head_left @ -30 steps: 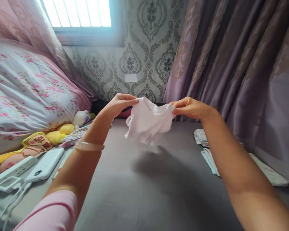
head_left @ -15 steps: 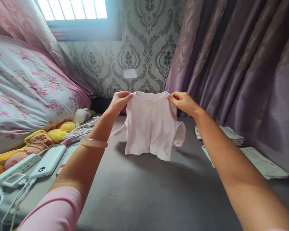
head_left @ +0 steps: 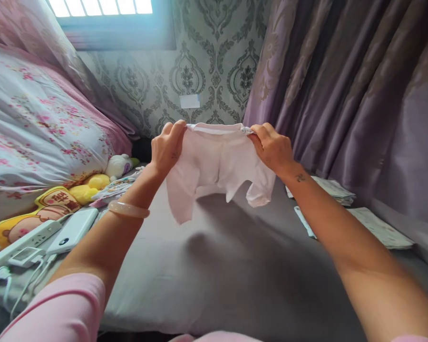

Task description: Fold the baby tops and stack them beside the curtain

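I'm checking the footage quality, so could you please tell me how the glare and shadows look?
In the head view, the bright barred window is blown out white, with bluish glare around its lower edge; in that same view, soft dark shadows lie on the grey cloth sheet below the pale pink cloth garment.

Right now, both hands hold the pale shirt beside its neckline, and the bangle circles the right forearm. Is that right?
Wrong side: the head view shows the bangle on the left forearm. The left hand and right hand do hold the pale shirt beside its neckline.
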Tool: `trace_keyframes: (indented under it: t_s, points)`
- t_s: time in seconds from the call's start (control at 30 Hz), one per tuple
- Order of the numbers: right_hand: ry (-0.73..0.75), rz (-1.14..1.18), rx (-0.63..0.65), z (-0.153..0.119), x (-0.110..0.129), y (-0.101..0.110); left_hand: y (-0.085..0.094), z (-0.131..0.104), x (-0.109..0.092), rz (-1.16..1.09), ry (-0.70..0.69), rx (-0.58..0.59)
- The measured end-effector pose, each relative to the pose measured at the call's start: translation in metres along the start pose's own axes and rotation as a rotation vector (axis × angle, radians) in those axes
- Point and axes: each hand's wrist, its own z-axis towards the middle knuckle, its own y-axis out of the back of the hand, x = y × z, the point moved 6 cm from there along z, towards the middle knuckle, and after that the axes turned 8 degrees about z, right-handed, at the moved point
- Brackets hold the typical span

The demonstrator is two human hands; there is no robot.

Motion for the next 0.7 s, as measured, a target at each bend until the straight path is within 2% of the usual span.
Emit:
trace_keyframes:
  t_s: [0.13, 0.27, 0.33, 0.37, 0.43, 0.5, 0.57, 0.6, 0.63, 0.7]
  points:
    - [0.043, -0.097, 0.075, -0.018, 0.011, 0.023, 0.032, -0.011, 0.004, 0.193, -0.191, 0.03]
    - [0.124, 0.026, 0.081, -0.022, 0.037, 0.069, 0.083, -0.011, -0.005, 0.133, -0.335, -0.057]
    - [0.111, 0.079, 0.02, -0.015, 0.048, 0.098, 0.11, -0.001, -0.015, 0.084, -0.353, -0.092]
    - [0.048, 0.114, 0.036, -0.01, 0.049, 0.108, 0.121, 0.006, -0.018, 0.062, -0.337, -0.088]
    - [-0.086, 0.247, 0.083, -0.001, 0.046, 0.118, 0.13, 0.021, -0.02, -0.01, -0.256, 0.004]
    - [-0.222, 0.44, 0.199, 0.003, 0.037, 0.107, 0.121, 0.031, -0.014, -0.113, -0.144, 0.148]
    - [-0.339, 0.6, 0.341, -0.002, 0.025, 0.081, 0.093, 0.029, -0.002, -0.222, -0.033, 0.306]
    - [-0.388, 0.651, 0.418, -0.008, 0.019, 0.063, 0.074, 0.023, 0.006, -0.266, 0.013, 0.381]
    - [-0.431, 0.663, 0.496, -0.016, 0.012, 0.043, 0.05, 0.013, 0.012, -0.329, 0.038, 0.503]
    - [-0.482, 0.665, 0.66, -0.036, -0.001, -0.001, -0.003, -0.017, 0.021, -0.428, 0.013, 0.754]
